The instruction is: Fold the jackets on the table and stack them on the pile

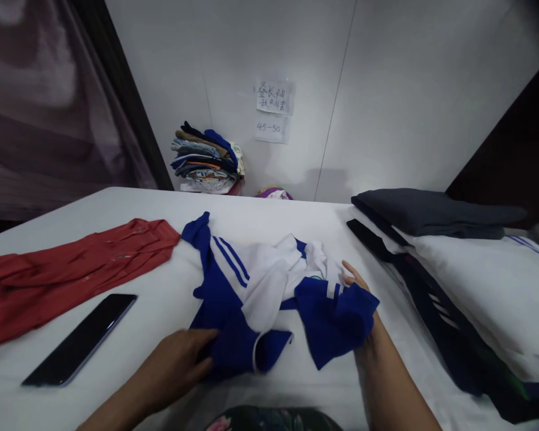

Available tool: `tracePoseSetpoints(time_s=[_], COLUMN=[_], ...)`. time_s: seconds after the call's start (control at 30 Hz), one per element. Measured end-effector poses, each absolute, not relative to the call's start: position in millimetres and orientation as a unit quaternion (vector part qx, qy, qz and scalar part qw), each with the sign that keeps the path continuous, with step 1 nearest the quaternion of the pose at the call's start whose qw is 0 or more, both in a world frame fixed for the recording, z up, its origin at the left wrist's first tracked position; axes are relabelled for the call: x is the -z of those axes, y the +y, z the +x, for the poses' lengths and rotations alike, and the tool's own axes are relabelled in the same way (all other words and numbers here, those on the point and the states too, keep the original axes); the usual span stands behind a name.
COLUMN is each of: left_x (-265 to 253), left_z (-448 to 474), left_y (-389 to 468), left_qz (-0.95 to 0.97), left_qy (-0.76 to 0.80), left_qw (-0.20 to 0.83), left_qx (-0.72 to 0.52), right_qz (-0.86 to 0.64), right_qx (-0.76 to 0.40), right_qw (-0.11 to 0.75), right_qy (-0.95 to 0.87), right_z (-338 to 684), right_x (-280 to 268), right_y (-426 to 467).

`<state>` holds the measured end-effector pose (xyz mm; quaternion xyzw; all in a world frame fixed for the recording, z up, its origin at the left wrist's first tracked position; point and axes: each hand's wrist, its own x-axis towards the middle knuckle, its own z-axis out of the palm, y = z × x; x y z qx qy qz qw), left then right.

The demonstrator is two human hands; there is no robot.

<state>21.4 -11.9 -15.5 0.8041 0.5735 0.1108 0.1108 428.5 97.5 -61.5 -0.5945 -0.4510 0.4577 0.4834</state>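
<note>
A crumpled blue-and-white jacket (269,269) with blue stripes lies on the white table (161,311) in front of me. My left hand (186,356) is closed on the blue cloth at its near left side, thumb and fingers pinching the fabric. On the right, my right hand (357,278) holds the jacket's other blue part, which drapes over the palm and wrist. Some of its fingers show past the cloth's far edge; the rest are hidden. The white middle of the jacket is bunched between both hands.
A red button garment (85,263) and a black phone (81,338) lie on the left. Along the right edge are a dark grey folded garment (431,212), white cloth (485,281) and dark striped clothing (435,311). Folded clothes (206,158) are stacked by the wall, near paper signs (273,99).
</note>
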Motion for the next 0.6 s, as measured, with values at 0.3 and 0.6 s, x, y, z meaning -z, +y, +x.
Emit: tracePoseSetpoints(time_s=[0.3,0.6], left_x=[-47,-1], left_z=[50,94], left_y=[54,181], left_qz=[0.77,0.826], left_qy=[0.579,0.562], left_qw=[0.126,-0.016], left_qx=[-0.237,-0.048], right_qz=[-0.689,-0.653], right_qx=[-0.382,-0.315], right_qw=[0.423,0.435], right_qy=[-0.447,-0.534], right_z=[452,468], right_x=[68,30], right_y=[100,104])
